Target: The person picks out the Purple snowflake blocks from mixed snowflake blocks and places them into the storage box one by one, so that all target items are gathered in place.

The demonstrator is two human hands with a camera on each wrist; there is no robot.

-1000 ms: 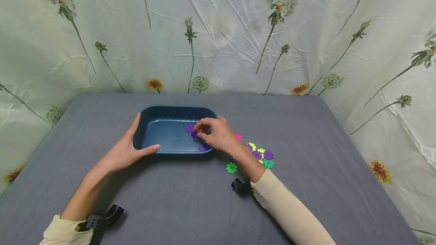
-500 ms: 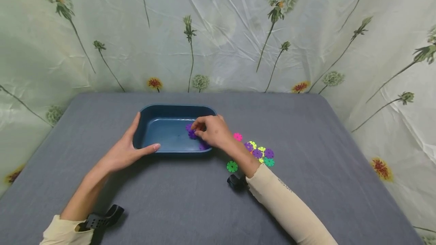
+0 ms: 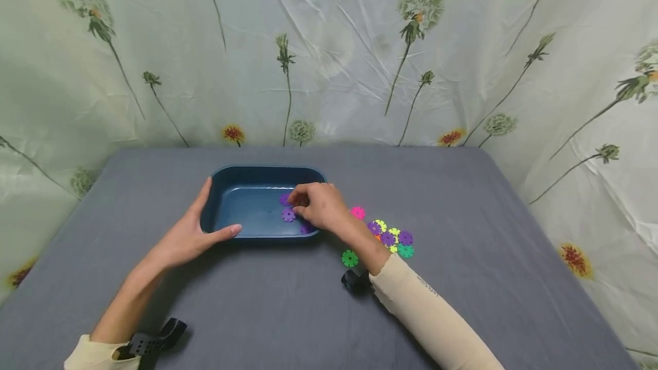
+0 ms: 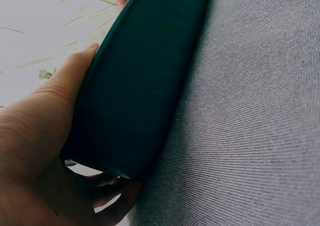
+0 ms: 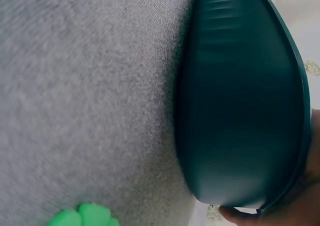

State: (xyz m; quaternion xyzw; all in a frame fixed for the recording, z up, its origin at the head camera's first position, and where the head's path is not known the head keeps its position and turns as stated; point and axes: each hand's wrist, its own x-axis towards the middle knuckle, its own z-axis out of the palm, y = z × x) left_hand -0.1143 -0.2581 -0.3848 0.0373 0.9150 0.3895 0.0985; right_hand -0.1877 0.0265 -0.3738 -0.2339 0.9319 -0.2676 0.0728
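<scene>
A blue plastic tray (image 3: 241,210) stands on the table. My left hand (image 3: 187,236) grips its left end, thumb along the front rim; in the left wrist view the fingers (image 4: 115,201) curl round that end. My right hand (image 3: 321,204) reaches over the right rim, with thumb and forefinger apart inside. A purple snowflake disc (image 3: 289,214) lies by its thumb tip. A second purple disc (image 3: 285,199) lies behind, beside the fingers, and a third purple disc (image 3: 305,228) is partly hidden near the front right corner. The right hand's palm side is hidden.
Right of the tray several snowflake discs lie in a loose cluster, among them a purple disc (image 3: 405,237) and a teal disc (image 3: 405,250). A pink disc (image 3: 357,212) and a green disc (image 3: 350,258) lie apart. A flowered curtain (image 3: 339,73) hangs behind the table (image 3: 267,307).
My right hand has moved slightly left inside the tray and let go of a purple disc, which now lies flat. The left hand has kept its grip on the tray.
</scene>
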